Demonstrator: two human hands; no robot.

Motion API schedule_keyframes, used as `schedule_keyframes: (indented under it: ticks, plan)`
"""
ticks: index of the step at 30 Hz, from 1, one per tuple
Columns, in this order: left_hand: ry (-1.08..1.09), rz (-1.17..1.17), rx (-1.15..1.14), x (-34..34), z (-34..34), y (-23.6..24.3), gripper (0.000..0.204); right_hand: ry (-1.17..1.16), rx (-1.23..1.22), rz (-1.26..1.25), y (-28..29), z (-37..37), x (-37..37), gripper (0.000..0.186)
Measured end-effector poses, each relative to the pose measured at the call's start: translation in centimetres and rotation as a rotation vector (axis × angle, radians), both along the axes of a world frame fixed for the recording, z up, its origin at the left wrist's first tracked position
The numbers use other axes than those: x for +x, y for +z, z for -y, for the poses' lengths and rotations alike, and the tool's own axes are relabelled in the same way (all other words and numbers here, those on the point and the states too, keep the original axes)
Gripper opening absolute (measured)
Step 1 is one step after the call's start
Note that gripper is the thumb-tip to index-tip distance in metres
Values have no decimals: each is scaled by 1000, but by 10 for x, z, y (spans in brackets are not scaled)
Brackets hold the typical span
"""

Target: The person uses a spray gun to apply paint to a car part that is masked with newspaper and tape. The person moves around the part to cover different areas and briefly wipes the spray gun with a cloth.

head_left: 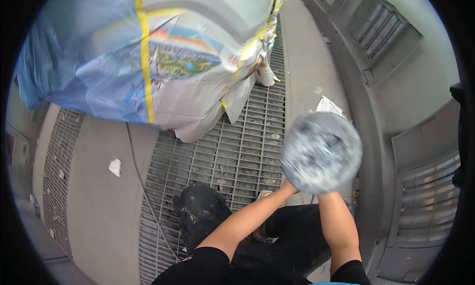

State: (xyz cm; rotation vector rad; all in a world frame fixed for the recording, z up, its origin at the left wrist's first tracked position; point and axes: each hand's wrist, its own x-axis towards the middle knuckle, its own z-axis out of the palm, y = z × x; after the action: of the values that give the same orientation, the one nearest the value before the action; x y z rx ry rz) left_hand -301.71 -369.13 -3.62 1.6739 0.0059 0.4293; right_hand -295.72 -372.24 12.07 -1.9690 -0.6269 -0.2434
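Note:
A round, greyish thing [321, 154] that looks covered in crinkled see-through plastic is held up in front of my right knee. It is smeared by motion, and I cannot make out its kind. My left hand [290, 187] is at its lower left edge, with only the back of the hand and the wrist showing. My right hand [325, 192] is under its lower edge, nearly all hidden. The fingers of both hands are behind the round thing. A car body [227, 8] masked with newspaper sheets [185, 92], blue film [74, 62] and yellow tape [144, 47] stands ahead on the left.
Metal floor grating [213, 156] runs below me and under the car. A thin hose or cable [136, 166] crosses the floor at left, near a crumpled white scrap [115, 167]. A printed sheet [332, 108] lies behind the round thing. A wall with slatted vents [428, 196] stands at right.

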Motion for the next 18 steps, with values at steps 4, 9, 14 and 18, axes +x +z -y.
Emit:
schedule_keyframes:
  ticks: [4,9,14,18]
  plan:
    - [-162,-300,-75,6,29,-3,40,-176,-88,-38,1,14,0,23]
    - [110,-242,42,10,-9,41,41,-109,123,297,44,-67,-8,20]
    - [706,-480,-44,4,-133,26,38,71,538,34,139,-146,-66,21]
    - [645,-689,-234,-64,-228,-34,27,342,967,-52,221,-145,-93,22]
